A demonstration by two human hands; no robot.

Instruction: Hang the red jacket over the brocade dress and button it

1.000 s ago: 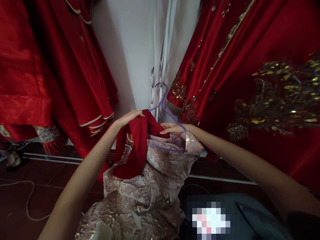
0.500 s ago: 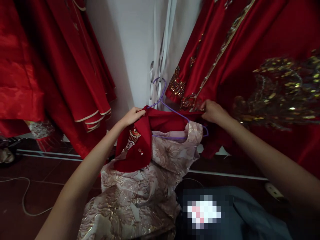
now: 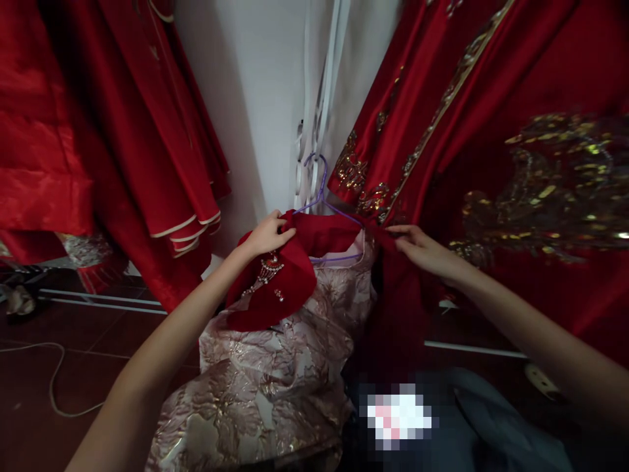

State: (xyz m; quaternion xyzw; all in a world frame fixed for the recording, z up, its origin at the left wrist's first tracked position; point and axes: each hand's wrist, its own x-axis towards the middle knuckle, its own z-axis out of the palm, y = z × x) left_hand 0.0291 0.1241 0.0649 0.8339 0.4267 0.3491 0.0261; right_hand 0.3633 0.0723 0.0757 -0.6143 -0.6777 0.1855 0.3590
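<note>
A red cape (image 3: 268, 308) with a beaded tassel ornament lies over the shoulders of a pale pink and gold brocade dress (image 3: 275, 387). The dress hangs on a purple hanger (image 3: 322, 193). At the cape's left shoulder, my left hand (image 3: 269, 235) has its thumb and fingers closed on the cloth by the neckline. My right hand (image 3: 421, 250) is at the other shoulder, fingers stretched out and touching the cape's edge. The cape's right part falls dark beside the dress. Its inner side shows behind the dress neckline.
White straps with rings (image 3: 317, 124) run down the pale wall (image 3: 246, 85) to the hanger. Red garments (image 3: 167, 164) hang at left, and a gold-sequined red gown (image 3: 491, 151) at right. A cable (image 3: 61, 367) lies on the floor. A pixelated bright patch (image 3: 400, 413) shows below.
The cape's right side has come over the dress's right shoulder and now hangs down beside it. My right hand's fingers have straightened from a pinch. The left hand has shifted slightly right.
</note>
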